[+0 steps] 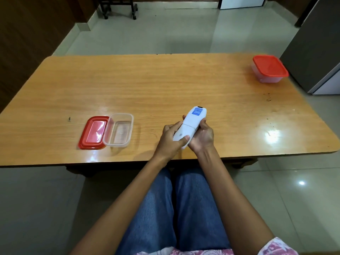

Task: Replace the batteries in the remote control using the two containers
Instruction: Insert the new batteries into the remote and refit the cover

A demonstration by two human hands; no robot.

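The person sits at the wooden table (pixel 165 85) and holds the white remote (pixel 191 126) just above it with both hands. The remote is turned back side up, so the blue sticker (pixel 197 111) shows. I think that is because the battery door is on the back.

The right hand (pixel 202 137) curls around the remote from the side to keep it steady. The left hand (pixel 171 138) grips the near end, and its thumb presses down on the back piece. It looks ready to slide that piece. The door looks closed to me, and I cannot see any batteries.

A clear box (pixel 121 115) sits open on the left, near the hands, with its red lid (pixel 93 133) lying right next to it and touching it. I see nothing inside it. My guess is that it waits there for the old batteries. The other box (pixel 269 70) stands far off at the right corner with its red top shut. Maybe the new batteries are in there, but I cannot tell.
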